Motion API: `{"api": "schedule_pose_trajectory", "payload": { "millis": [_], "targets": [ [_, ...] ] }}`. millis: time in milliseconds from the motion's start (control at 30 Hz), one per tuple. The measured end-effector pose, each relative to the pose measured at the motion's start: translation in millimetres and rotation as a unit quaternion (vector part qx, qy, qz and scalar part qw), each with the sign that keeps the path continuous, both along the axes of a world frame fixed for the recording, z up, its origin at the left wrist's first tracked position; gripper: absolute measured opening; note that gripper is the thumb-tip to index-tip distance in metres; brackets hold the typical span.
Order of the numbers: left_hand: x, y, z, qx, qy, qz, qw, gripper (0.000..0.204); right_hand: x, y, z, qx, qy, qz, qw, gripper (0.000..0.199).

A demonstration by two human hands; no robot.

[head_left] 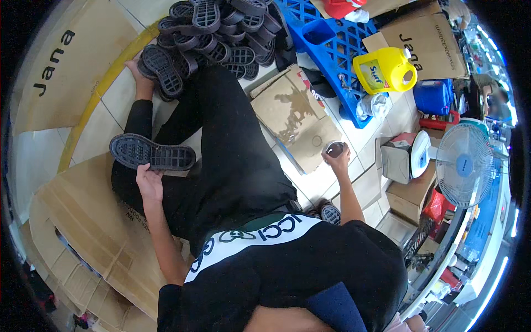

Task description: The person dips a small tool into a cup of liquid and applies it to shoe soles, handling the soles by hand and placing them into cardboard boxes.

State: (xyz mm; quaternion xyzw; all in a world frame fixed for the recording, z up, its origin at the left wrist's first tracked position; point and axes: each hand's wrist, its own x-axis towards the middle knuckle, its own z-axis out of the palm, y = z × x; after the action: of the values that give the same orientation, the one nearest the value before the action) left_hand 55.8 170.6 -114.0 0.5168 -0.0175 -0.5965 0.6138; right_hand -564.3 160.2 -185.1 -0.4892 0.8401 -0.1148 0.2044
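While seated: left hand (149,181) under black sole (152,153), fingers curled.

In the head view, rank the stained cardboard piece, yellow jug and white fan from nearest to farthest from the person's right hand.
From the right hand, holding a small dark cup:
1. Stained cardboard piece, just beside it toward the legs.
2. Yellow jug, above it by the blue pallet.
3. White fan, far out at the right edge.

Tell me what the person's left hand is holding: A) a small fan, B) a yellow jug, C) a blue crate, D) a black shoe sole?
D: the left hand grips a black shoe sole by its edge, tread up, above the flattened cardboard.
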Motion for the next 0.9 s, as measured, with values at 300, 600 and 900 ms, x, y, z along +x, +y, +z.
{"api": "schedule_pose_trajectory", "payload": {
  "millis": [300,600,900],
  "targets": [
    [1,2,-6,-0.001,-0.004,-0.007,1.0,0.027,-6,-22,-41,-0.012,0.002,0.029,0.999,0.111],
    [1,3,-10,0.014,-0.015,-0.002,1.0,0.025,21,-25,-63,0.032,0.015,0.068,0.997,0.11],
    [0,-3,-9,0.029,-0.012,-0.033,0.999,0.025,17,-27,-70,0.044,0.03,0.087,0.995,0.11]
  ]
}}
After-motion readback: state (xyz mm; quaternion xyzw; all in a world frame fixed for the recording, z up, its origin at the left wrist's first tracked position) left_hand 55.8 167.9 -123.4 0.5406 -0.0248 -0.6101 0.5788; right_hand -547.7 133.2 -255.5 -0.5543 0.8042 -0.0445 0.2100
